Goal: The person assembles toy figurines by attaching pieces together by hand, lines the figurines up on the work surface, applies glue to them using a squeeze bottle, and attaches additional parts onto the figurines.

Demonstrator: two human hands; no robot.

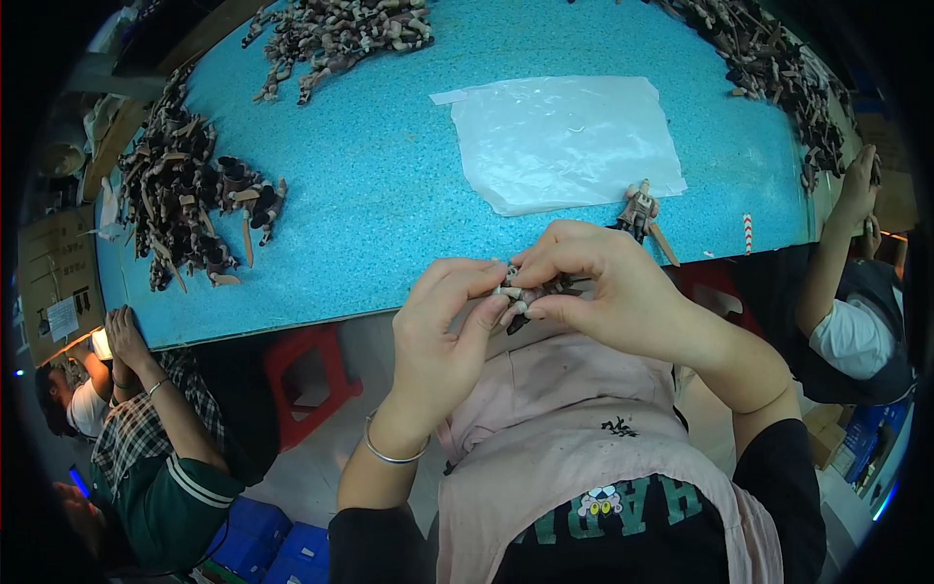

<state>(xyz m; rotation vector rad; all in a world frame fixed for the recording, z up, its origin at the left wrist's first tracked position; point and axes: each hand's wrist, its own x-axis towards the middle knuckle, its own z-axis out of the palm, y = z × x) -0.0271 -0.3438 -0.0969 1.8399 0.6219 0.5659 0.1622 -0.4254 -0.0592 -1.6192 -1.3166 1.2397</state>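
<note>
Between my two hands, just off the near edge of the table, is a small toy figure (526, 294) with pale and dark parts. The thumb and fingers of my left hand (443, 331) pinch one side of it. My right hand (608, 282) grips the other side, fingers curled over the top. Much of the figure is hidden by my fingers. Another toy figure (637, 211) lies on the table just beyond my right hand, with a brown flat piece beside its legs.
The blue table (360, 204) carries a white plastic sheet (569, 141). Heaps of figures lie at the left (180, 190), far side (350, 39) and far right (778, 73). A co-worker (175, 419) sits at left, another (851, 302) at right. A red stool (309, 380) stands below the edge.
</note>
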